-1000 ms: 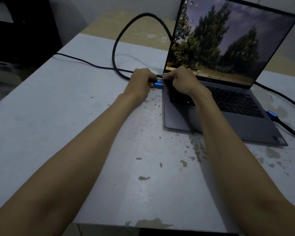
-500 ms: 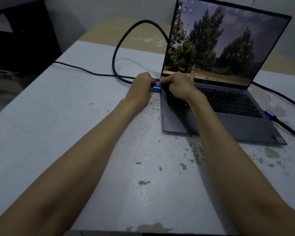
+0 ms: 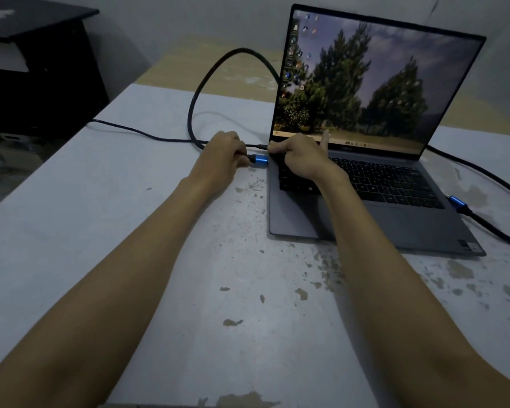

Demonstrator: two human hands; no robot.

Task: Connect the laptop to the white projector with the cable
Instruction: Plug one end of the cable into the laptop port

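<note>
— Listing item one: where is the blue plug (image 3: pixel 258 159) lying?
— Touching the laptop (image 3: pixel 365 213) at its left edge, long axis pointing into that side; left hand (image 3: pixel 223 156) is gripping it, nearer.
— Right hand (image 3: pixel 299 154)?
— Curled, bracing the laptop's rear left corner.

Left of the laptop (image 3: pixel 365 207), open tabletop (image 3: pixel 100 216) nearly to the edge, crossed only by a thin black cord (image 3: pixel 147 135) and a thick looped cable (image 3: pixel 200 92). Right of the laptop, narrower room, blocked by a second blue-tipped cable (image 3: pixel 483 222).
</note>
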